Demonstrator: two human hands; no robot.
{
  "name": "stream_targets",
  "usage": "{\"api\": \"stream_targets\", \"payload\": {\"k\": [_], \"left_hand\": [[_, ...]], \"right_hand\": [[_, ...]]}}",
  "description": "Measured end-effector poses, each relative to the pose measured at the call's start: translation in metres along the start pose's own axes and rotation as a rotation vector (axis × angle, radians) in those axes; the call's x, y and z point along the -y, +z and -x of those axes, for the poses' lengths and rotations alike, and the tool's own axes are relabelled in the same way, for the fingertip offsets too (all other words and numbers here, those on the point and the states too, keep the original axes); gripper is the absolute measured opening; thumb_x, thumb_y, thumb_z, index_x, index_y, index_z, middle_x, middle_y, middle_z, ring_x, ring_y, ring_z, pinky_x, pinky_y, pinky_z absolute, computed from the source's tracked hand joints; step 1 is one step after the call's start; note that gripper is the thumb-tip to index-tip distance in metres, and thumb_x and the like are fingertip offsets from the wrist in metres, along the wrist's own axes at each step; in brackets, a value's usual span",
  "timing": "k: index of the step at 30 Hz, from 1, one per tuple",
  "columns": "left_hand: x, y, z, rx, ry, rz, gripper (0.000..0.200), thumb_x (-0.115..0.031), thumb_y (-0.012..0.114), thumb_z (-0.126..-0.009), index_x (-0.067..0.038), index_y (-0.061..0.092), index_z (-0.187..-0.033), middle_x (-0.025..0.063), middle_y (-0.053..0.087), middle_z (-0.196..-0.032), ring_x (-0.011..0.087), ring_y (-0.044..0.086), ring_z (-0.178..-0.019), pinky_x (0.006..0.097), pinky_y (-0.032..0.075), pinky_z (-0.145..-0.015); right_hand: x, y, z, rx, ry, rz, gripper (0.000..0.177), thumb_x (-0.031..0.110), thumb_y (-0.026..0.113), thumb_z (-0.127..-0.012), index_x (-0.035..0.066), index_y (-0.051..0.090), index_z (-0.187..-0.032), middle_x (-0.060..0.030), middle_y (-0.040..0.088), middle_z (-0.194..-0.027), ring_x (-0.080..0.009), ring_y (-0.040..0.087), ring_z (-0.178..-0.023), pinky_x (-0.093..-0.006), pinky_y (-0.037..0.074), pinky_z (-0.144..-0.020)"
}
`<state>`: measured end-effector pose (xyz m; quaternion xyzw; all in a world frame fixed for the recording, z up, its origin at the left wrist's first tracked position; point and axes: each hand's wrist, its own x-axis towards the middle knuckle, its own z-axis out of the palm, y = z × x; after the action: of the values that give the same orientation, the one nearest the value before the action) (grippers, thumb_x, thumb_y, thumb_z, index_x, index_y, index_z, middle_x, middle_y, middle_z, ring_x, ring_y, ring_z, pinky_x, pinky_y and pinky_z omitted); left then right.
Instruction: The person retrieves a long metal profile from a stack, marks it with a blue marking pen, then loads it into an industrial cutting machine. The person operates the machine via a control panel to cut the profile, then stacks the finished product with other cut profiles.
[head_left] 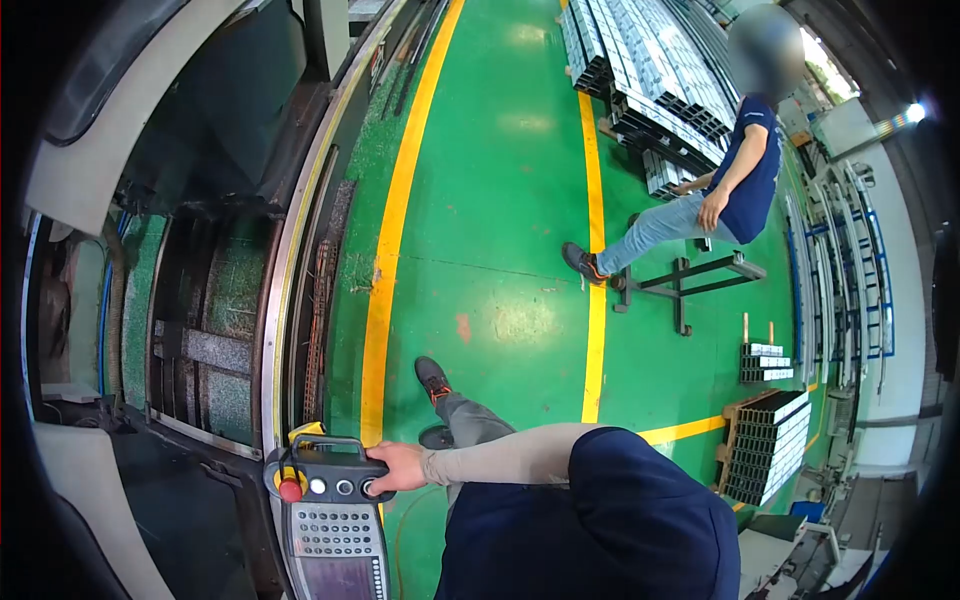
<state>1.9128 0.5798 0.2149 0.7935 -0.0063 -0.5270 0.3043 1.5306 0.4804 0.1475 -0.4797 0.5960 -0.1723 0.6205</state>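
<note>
My right hand (398, 468) reaches across to the left and grips the right edge of a machine control panel (325, 462). Its thumb rests on the rightmost round button, and the fingers curl by the black handle. On the panel are a red emergency stop button (290, 490), a white button (317, 486) and another round button (344, 487). Below them lie a keypad (335, 530) with rows of keys and a dark screen (340, 578), cut off by the frame. My left hand is out of view.
A large machine (215, 345) stands at left along a yellow floor line (385, 270). Across the green aisle, another person (750, 180) sits near stacked metal profiles (660, 60) and a metal stand (690, 285). More profiles (770, 450) sit on a pallet at right.
</note>
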Motion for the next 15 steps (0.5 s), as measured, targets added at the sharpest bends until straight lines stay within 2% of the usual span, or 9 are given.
{"api": "stream_targets", "payload": {"k": [3, 6, 15], "left_hand": [[-0.008, 0.013, 0.001, -0.005, -0.005, -0.007, 0.072, -0.057, 0.066, -0.083, -0.011, 0.050, -0.137, 0.0122, 0.055, -0.130, 0.0278, 0.050, -0.116, 0.0442, 0.044, -0.096], [-0.015, 0.023, 0.001, -0.004, -0.014, -0.008, 0.072, -0.056, 0.066, -0.083, -0.011, 0.050, -0.137, 0.0122, 0.055, -0.131, 0.0278, 0.050, -0.117, 0.0443, 0.043, -0.096], [-0.014, 0.035, 0.006, -0.007, -0.030, 0.022, 0.073, -0.056, 0.067, -0.083, -0.011, 0.050, -0.137, 0.0123, 0.055, -0.131, 0.0279, 0.050, -0.117, 0.0446, 0.043, -0.097]], "right_hand": [[0.001, 0.001, -0.001, -0.007, 0.014, 0.021, 0.070, 0.052, 0.070, -0.073, 0.007, 0.055, -0.125, -0.0175, 0.057, -0.122, -0.0342, 0.055, -0.119, -0.0474, 0.045, -0.096], [0.009, -0.007, -0.001, 0.061, 0.066, 0.078, 0.076, 0.050, 0.071, -0.075, 0.006, 0.052, -0.133, -0.0178, 0.057, -0.125, -0.0322, 0.055, -0.120, -0.0430, 0.045, -0.099], [0.013, -0.012, -0.001, 0.103, 0.086, 0.109, 0.077, 0.053, 0.068, -0.077, 0.006, 0.052, -0.134, -0.0173, 0.055, -0.129, -0.0326, 0.054, -0.122, -0.0461, 0.042, -0.101]]}}
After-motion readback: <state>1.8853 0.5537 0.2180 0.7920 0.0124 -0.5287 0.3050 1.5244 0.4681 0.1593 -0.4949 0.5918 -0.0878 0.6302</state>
